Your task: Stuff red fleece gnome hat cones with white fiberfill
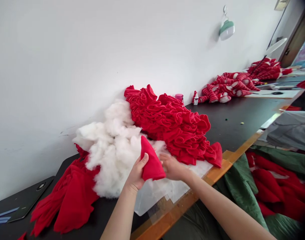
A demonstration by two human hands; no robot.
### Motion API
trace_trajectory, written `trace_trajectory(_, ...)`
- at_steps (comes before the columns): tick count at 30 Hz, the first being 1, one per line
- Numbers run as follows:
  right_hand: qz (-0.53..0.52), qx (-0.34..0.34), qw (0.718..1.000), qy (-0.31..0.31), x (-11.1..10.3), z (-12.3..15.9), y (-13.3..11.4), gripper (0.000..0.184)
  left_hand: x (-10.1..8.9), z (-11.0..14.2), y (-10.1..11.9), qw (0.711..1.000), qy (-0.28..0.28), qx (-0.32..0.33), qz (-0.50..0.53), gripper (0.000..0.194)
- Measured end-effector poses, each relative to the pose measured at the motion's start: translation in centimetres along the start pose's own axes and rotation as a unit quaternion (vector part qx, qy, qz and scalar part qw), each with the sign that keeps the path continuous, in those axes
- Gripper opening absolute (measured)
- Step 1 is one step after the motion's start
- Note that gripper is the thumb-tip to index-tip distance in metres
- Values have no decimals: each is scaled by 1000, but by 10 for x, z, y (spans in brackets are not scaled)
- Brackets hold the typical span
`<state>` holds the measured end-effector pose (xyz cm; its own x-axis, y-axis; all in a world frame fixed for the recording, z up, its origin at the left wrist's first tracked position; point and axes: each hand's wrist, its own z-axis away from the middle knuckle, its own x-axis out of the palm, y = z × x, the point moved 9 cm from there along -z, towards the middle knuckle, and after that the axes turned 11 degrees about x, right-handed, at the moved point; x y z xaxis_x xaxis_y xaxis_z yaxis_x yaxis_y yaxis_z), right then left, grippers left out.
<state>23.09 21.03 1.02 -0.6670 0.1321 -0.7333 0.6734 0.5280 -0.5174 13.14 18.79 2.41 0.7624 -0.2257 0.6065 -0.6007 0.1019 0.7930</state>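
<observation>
My left hand (138, 170) is closed around a red cone-shaped fabric piece (153, 163), thumb on its near face. The cone's tip points up and its wide edge faces down to the right. Close against the cone's right side is my right hand (173, 167); its fingers are blurred and partly hidden, so their grip is unclear. Behind both hands spreads a heap of white fluffy stuffing (112, 143). A large pile of red fabric pieces (167, 116) rises beyond it, and more flat red fabric pieces (72, 196) lie to the left.
The black table (232, 116) runs along a white wall, its front edge taped brown (167, 218). Striped red stuffed pieces (227, 87) and a small white bottle (196, 99) stand farther right. Below the edge, a green bag (240, 176) holds red pieces. A dark phone (29, 196) lies left.
</observation>
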Motion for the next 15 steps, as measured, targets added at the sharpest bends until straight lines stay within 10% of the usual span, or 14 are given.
trace_trajectory(8, -124, 46, 991, -28, 18, 46, 8, 36, -33, -28, -73, 992, 78, -75, 60, 38)
trace_trajectory(15, -423, 169, 877, 152, -62, 62, 78, 10, -51, -31, -101, 985, 125, -114, 39, 28)
